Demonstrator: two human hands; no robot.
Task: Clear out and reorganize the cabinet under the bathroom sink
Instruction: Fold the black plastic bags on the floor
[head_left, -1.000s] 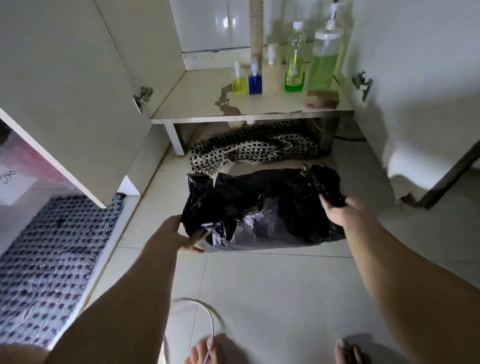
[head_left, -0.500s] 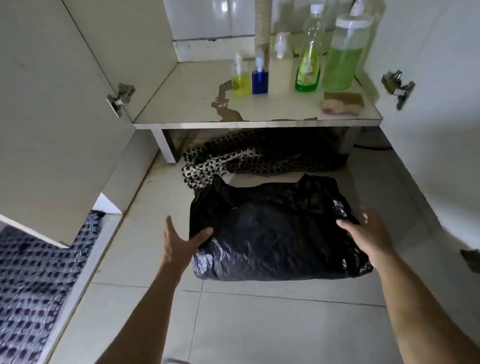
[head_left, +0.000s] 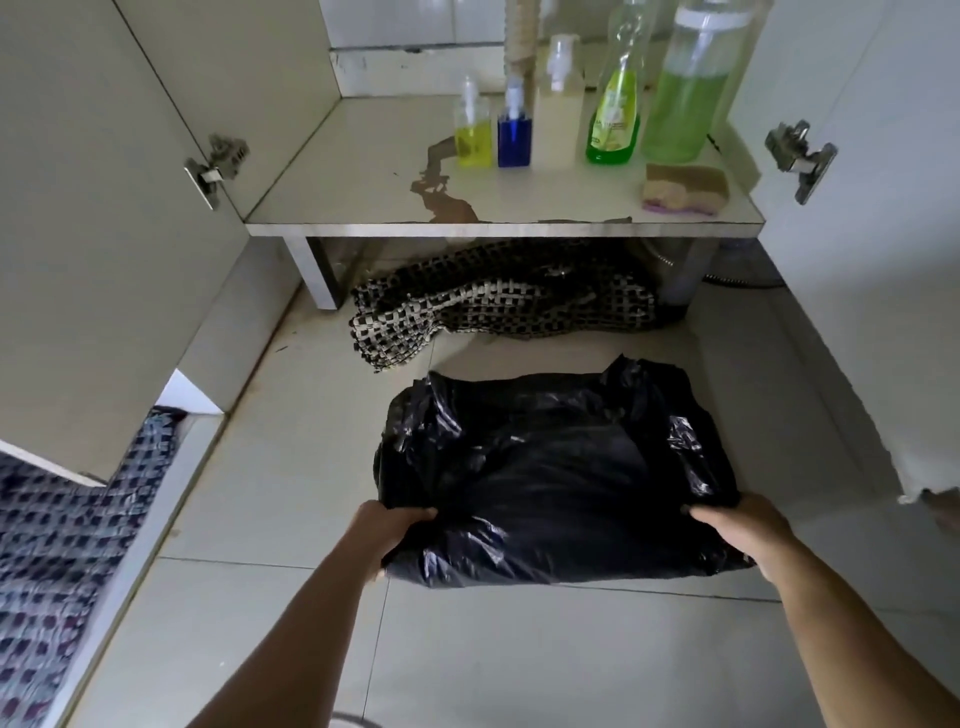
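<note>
A full black plastic bag (head_left: 550, 467) lies on the tiled floor in front of the open cabinet. My left hand (head_left: 389, 535) grips its near left corner and my right hand (head_left: 748, 530) grips its near right corner. On the cabinet shelf (head_left: 363, 171) stand a small yellow bottle (head_left: 472, 135), a small blue bottle (head_left: 514, 135), a white pump bottle (head_left: 561, 73), a slim green bottle (head_left: 615, 104) and a large green jug (head_left: 685, 93). A sponge (head_left: 685, 189) lies at the shelf's front right.
A black-and-white woven mat (head_left: 493, 306) is bunched on the floor under the shelf. Both cabinet doors stand open, the left door (head_left: 104, 234) and the right door (head_left: 883, 260). A patterned rug (head_left: 57, 530) lies at the far left. A drain pipe (head_left: 522, 36) runs down at the back.
The view has come closer to the cabinet. Both hands went from resting open at the bag's sides to gripping its near corners.
</note>
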